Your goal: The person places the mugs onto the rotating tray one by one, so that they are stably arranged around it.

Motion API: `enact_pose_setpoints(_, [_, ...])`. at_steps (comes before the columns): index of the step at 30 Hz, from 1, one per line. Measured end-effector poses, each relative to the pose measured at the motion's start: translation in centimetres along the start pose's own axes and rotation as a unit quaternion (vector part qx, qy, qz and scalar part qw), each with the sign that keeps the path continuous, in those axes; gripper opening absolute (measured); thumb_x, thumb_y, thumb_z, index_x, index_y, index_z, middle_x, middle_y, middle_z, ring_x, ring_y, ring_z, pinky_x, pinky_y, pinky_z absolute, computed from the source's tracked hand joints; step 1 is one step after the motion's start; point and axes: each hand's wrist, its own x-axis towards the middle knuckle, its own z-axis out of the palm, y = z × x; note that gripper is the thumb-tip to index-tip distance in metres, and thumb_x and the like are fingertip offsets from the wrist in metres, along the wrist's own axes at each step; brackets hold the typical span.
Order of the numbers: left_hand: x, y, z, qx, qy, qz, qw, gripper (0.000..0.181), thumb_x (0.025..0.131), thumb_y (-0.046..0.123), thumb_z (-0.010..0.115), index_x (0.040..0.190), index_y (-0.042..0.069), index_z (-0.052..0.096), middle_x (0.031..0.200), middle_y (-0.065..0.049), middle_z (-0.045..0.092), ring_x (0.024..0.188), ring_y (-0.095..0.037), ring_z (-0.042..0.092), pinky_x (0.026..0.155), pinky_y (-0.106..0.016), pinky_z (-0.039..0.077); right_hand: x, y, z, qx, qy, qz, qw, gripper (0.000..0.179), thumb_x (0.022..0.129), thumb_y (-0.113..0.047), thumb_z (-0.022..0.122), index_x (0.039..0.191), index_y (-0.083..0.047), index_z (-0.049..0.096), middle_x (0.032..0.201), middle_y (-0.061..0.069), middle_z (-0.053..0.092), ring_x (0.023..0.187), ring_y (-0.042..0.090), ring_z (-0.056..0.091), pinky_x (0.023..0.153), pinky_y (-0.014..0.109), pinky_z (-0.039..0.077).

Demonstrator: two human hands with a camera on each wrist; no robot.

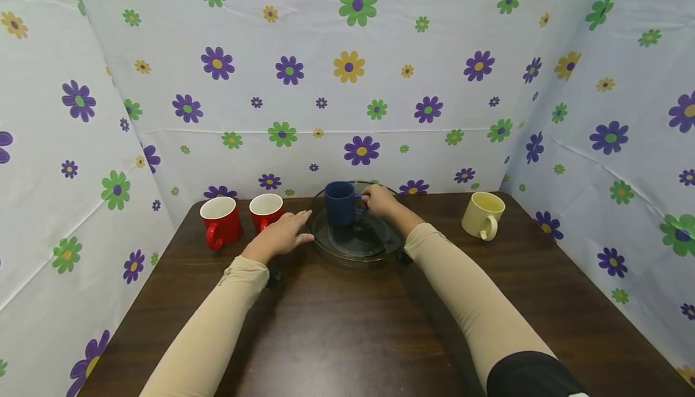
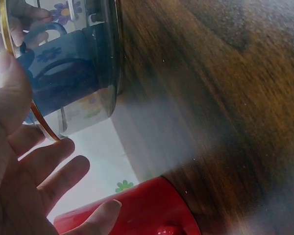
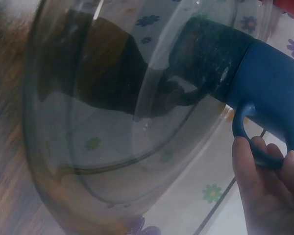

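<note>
While my right hand (image 1: 382, 200) is gripping the blue mug (image 1: 339, 207) by its handle, partly inside the glass bowl (image 1: 355, 259) toward eleven o'clock, my left hand (image 1: 282, 232) is extending loose fingers at nine; I'm seemingly placing or lifting, and the next move is demanding rim clearance

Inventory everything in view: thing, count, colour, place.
Glass bowl: 1, clear, far middle
Blue mug: 1, blue, partly inside bowl
Red mugs: 2, red with white insides, far left
Yellow mug: 1, yellow, far right
Table: 1, dark brown, underneath
Flowered cloth: count unclear, white, multicoloured flowers, behind and beside table
Small items: 2, black, below wrists
Sleeves: 2, beige, on forearms
Black fabric: 1, right sleeve's upper end
Left hand: 1, bare, at bowl's left rim
Right hand: 1, bare, holding blue mug's handle
</note>
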Motion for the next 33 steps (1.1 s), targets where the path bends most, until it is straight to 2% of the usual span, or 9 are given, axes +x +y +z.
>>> enact_pose_setpoints(3, [0.1,0.1,0.0,-0.001,0.000,-0.001,1.0000,0.075,0.100,0.037,0.063,0.157,0.000,0.032,0.160,-0.022,0.035,0.146,-0.042,0.035,0.116,-0.058,0.034,-0.1,0.2,-0.1,0.004,-0.003,0.003,1.0000,0.025,0.108,-0.008,0.048,0.106,0.004,0.070,0.095,0.014,0.066,0.080,0.021,0.059,0.065,0.028,0.052])
enact_pose_setpoints(7, [-0.1,0.3,0.0,-0.006,-0.004,-0.007,0.9999,0.075,0.100,0.037,0.064,0.158,0.001,0.032,0.160,-0.021,0.035,0.146,-0.042,0.034,0.116,-0.057,0.034,-0.4,0.3,-0.2,0.018,-0.018,0.007,0.9997,0.029,0.108,-0.009,0.049,0.127,0.003,0.066,0.112,0.020,0.068,0.087,0.022,0.064,0.073,0.030,0.057])
enact_pose_setpoints(10, [-0.2,0.5,-0.2,-0.009,-0.004,-0.008,0.9999,0.075,0.100,0.037,0.064,0.157,0.001,0.032,0.160,-0.022,0.036,0.146,-0.042,0.034,0.115,-0.058,0.034,-0.7,0.4,-0.5,0.023,-0.024,0.001,0.9994,0.033,0.107,-0.009,0.050,0.136,0.005,0.060,0.116,0.022,0.068,0.091,0.025,0.068,0.076,0.033,0.058])
enact_pose_setpoints(15, [-0.4,0.6,-0.4,-0.011,-0.001,-0.007,0.9999,0.075,0.100,0.035,0.064,0.157,0.000,0.032,0.160,-0.022,0.035,0.146,-0.043,0.034,0.115,-0.060,0.033,-1.1,0.8,-1.2,0.016,-0.023,-0.018,0.9994,0.035,0.106,-0.007,0.051,0.137,0.007,0.058,0.108,0.021,0.070,0.093,0.028,0.070,0.079,0.035,0.056])
enact_pose_setpoints(20, [-0.1,0.3,-0.3,-0.014,-0.002,-0.004,0.9999,0.075,0.100,0.037,0.063,0.158,0.001,0.031,0.160,-0.022,0.034,0.146,-0.043,0.034,0.115,-0.060,0.033,-1.7,1.5,-2.1,0.025,-0.019,-0.010,0.9995,0.037,0.107,-0.008,0.050,0.141,0.007,0.054,0.120,0.021,0.068,0.105,0.032,0.069,0.089,0.039,0.055])
enact_pose_setpoints(24, [0.0,0.0,-0.2,-0.018,-0.004,-0.007,0.9998,0.076,0.100,0.037,0.064,0.158,0.002,0.030,0.161,-0.021,0.033,0.147,-0.043,0.033,0.115,-0.060,0.033,-2.1,2.6,-2.6,0.037,-0.001,-0.010,0.9993,0.037,0.107,-0.007,0.051,0.140,0.009,0.054,0.124,0.024,0.066,0.105,0.032,0.070,0.095,0.042,0.055])
enact_pose_setpoints(31, [-0.1,0.1,-0.2,-0.014,-0.002,-0.005,0.9999,0.075,0.100,0.036,0.063,0.157,0.000,0.031,0.160,-0.022,0.034,0.146,-0.044,0.033,0.116,-0.059,0.032,-3.5,4.5,-3.8,0.091,0.029,0.013,0.9953,0.037,0.107,-0.009,0.051,0.139,0.009,0.054,0.124,0.026,0.066,0.110,0.038,0.068,0.089,0.039,0.057])
enact_pose_setpoints(33, [0.0,0.1,-0.1,-0.012,-0.004,-0.006,0.9999,0.075,0.100,0.037,0.063,0.158,0.000,0.031,0.160,-0.022,0.034,0.146,-0.043,0.033,0.116,-0.059,0.032,-4.0,4.9,-4.1,0.093,0.047,0.020,0.9944,0.036,0.107,-0.010,0.051,0.138,0.008,0.056,0.124,0.026,0.067,0.110,0.038,0.068,0.092,0.042,0.057])
